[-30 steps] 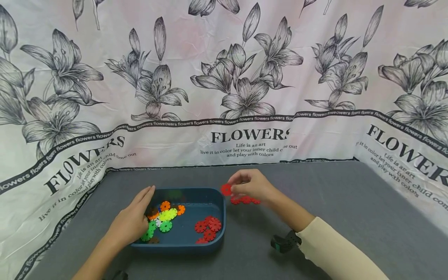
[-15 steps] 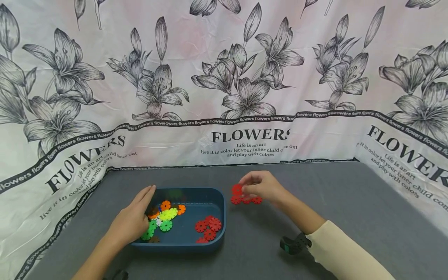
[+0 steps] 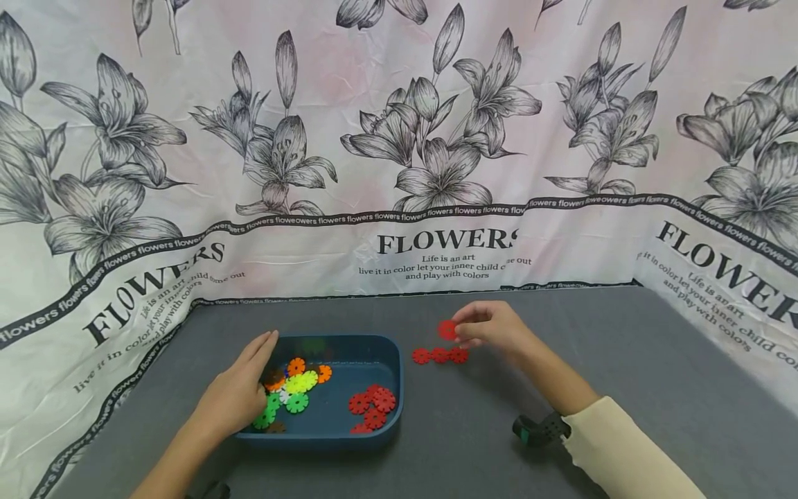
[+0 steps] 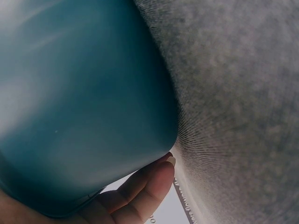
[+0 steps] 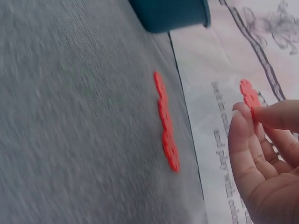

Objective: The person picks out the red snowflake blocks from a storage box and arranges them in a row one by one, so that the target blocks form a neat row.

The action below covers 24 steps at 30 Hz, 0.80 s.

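Between thumb and fingers, my right hand (image 3: 495, 327) pinches a red notched snowflake disc (image 3: 447, 330), held above the table. In the right wrist view the held disc (image 5: 250, 94) stands nearly edge-on at the fingertips. Below it, 3 red snowflake discs (image 3: 440, 355) lie in a row on the cloth, edges meeting; whether they interlock I cannot tell. My left hand (image 3: 233, 391) grips the left wall of a dark blue plastic tub (image 3: 337, 443). In the left wrist view its fingers (image 4: 156, 186) lie along the tub's outer side.
Inside the tub, several red discs (image 3: 375, 418) lie at the right, while yellow discs (image 3: 300, 382), green discs (image 3: 297, 403) and orange discs (image 3: 296, 366) cluster at the left. Grey cloth (image 3: 623, 360) covers the table. A flower-printed curtain (image 3: 436, 256) closes off the back and sides.
My right hand has moved to the right with its red disc, from beside the tub's far right corner to above the row's right end. The left hand stays on the tub.
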### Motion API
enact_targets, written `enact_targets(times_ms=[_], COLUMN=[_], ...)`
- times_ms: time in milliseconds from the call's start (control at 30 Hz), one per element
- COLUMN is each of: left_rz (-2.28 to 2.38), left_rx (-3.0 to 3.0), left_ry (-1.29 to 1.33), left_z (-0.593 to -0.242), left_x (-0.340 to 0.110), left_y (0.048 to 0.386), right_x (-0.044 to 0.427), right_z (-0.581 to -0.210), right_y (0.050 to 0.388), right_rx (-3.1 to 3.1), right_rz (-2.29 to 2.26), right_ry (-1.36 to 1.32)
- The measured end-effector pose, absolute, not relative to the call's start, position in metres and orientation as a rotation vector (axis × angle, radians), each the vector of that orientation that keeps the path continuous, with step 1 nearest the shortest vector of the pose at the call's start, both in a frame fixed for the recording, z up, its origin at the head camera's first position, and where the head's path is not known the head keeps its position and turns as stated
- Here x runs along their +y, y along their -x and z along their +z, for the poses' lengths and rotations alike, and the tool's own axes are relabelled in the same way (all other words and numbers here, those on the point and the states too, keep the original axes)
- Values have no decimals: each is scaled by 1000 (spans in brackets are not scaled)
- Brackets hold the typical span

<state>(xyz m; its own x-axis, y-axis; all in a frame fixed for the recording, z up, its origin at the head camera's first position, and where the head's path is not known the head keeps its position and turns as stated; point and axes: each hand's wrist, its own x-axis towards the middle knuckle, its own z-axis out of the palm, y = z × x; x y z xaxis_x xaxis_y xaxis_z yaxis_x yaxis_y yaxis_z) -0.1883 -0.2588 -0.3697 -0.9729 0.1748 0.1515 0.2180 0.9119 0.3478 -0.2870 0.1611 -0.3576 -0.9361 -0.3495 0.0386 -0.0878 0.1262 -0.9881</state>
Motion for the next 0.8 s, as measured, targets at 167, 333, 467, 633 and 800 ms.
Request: enact_targets(times_ms=[167,333,467,633,800], left_rz=[-548,-561,-572,-557,-555], left_rx=[-2956,-2961,-2970,-2963,-2953], left_ry=[301,302,303,299,301], left_z=[-370,-369,-369,-370,-369], left_x=[-258,-258,-258,-258,-258], left_y=[188,187,187,188,188], right_x=[173,180,182,185,189], right_z=[-358,-363,-369,-372,-372], right_y=[293,296,299,302,303], right_rx=[2273,2357,2390,2432,2444], right_rz=[-1829,-1719,-1663,-1616,-1570], right_ry=[426,405,396,385,406])
